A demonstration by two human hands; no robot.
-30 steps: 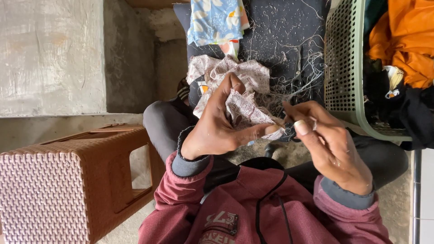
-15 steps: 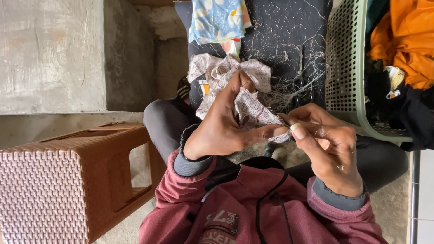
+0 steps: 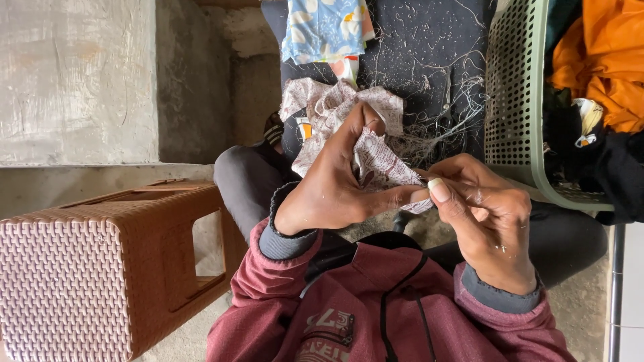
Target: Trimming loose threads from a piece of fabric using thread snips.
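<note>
Cloth [image 3: 376, 161], a pale printed scrap, sits bunched between my two hands above my lap, over the dark mat [image 3: 429, 47] littered with cut threads [image 3: 443, 127]. My left hand [image 3: 335, 188] is closed around it, thumb and forefinger pinching its lower corner. My right hand [image 3: 483, 214] meets that same corner, fingers pressed together at the edge; whether they hold a small tool I cannot tell. The risk, as I judge it, is in that tight corner: if I pull too hard the fabric could fray or tear, and if my left pinch loosens the scrap may slide off onto the mat among the threads. The green basket [image 3: 516, 107] of clothes stands just beside my right hand, so a wide tug could knock it.
</note>
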